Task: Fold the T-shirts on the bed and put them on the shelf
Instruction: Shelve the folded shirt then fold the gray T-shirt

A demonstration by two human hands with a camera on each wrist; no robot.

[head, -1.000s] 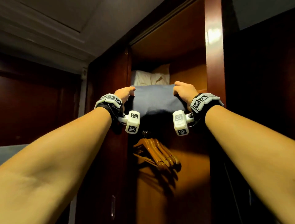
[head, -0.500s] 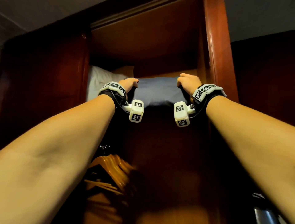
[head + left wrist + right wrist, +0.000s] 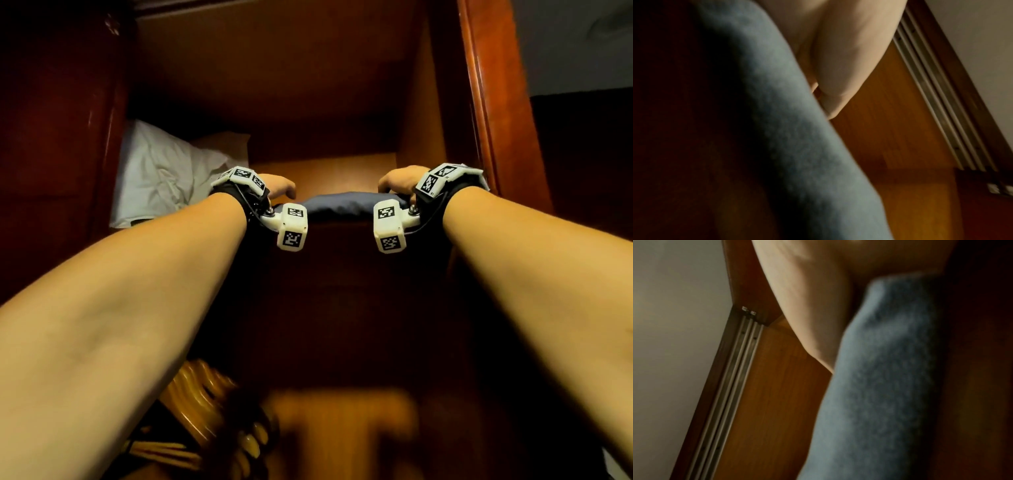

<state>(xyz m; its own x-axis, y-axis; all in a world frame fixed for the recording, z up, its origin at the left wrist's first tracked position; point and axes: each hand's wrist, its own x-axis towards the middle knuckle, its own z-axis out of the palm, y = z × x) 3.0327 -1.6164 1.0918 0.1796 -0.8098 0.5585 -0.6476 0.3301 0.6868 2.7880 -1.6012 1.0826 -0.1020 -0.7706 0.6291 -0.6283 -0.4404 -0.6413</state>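
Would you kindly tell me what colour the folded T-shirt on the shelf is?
The folded T-shirt is dark blue-grey, clearest in the right wrist view.

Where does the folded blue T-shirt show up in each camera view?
Head: folded blue T-shirt centre, between both hands at the shelf edge.
Left wrist: grey-blue band, centre to bottom.
Right wrist: right of centre.
Shared landmark: metal door track, in both wrist views.

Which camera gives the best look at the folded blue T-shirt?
The head view: the folded blue T-shirt sits at the shelf edge between both hands. The left wrist view and right wrist view show only blurred blue-grey fabric up close.
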